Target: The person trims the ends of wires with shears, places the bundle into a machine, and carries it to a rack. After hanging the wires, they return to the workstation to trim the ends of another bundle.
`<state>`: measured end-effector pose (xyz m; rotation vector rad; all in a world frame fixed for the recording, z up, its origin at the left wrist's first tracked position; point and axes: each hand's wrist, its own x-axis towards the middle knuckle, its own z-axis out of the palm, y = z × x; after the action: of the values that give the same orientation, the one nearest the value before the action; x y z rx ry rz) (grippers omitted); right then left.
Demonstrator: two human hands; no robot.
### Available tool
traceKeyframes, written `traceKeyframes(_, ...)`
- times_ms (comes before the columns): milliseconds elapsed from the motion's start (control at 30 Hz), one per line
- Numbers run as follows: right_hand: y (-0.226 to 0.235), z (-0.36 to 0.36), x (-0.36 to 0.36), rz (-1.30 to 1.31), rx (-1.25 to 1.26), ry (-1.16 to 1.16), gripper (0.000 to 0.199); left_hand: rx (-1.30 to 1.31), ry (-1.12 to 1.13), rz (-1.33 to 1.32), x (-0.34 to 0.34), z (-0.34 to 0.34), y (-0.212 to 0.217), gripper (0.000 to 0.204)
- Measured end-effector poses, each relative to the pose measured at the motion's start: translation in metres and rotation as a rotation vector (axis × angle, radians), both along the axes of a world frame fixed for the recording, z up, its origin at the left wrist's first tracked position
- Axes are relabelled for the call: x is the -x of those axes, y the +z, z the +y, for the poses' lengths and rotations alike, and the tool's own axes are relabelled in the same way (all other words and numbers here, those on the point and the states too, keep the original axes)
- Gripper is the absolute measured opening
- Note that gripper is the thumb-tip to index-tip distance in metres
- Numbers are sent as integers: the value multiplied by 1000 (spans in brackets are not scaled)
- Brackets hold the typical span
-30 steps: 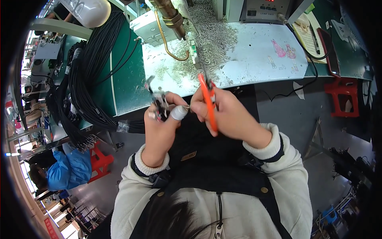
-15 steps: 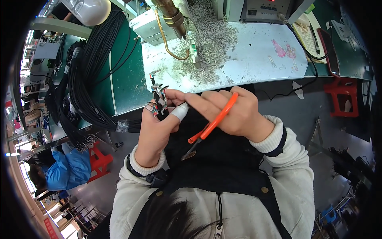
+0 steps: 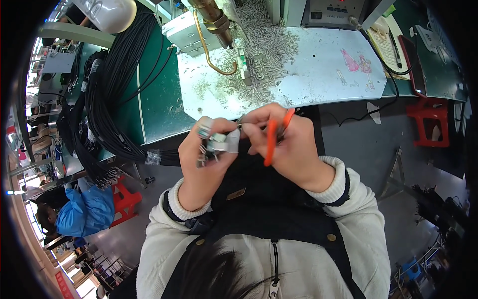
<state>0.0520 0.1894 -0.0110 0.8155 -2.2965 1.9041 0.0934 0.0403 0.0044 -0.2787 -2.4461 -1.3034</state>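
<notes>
My left hand [image 3: 201, 167] is closed around a small bunch of cable ends with metal connectors [image 3: 215, 144], blurred by motion. White tape wraps its thumb [image 3: 232, 142]. My right hand [image 3: 294, 147] keeps a pair of orange-handled scissors [image 3: 271, 144] in its palm; the blades are mostly hidden. Its thumb and forefinger pinch together against the left fingertips at a tiny part [image 3: 240, 124], too small to make out. Both hands are above my dark apron [image 3: 269, 199], just short of the bench edge.
Many small metal pins [image 3: 264, 50] lie scattered on the white bench board [image 3: 318, 70] under a press head [image 3: 219, 27]. A thick bundle of black cables [image 3: 107, 112] hangs at left. A control box [image 3: 331, 14] stands at the back. A person in blue [image 3: 87, 212] sits at left.
The right hand has turned, swinging the scissors from pointing down-left to nearly upright, and its fingertips now meet the left ones. The left hand has tilted the connectors inward toward its palm.
</notes>
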Motion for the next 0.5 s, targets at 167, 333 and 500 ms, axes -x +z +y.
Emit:
traceKeyframes(167, -6, 0, 4, -221, 210, 79, 8, -693, 121, -488, 2, 7, 12, 12)
traceKeyframes(333, 8, 12, 6, -194, -175, 136, 14, -784, 93, -553, 3, -5, 11, 13)
traceKeyframes(500, -1, 7, -3, -144, -472, 105, 23, -715, 100, -432, 4, 1, 9, 13)
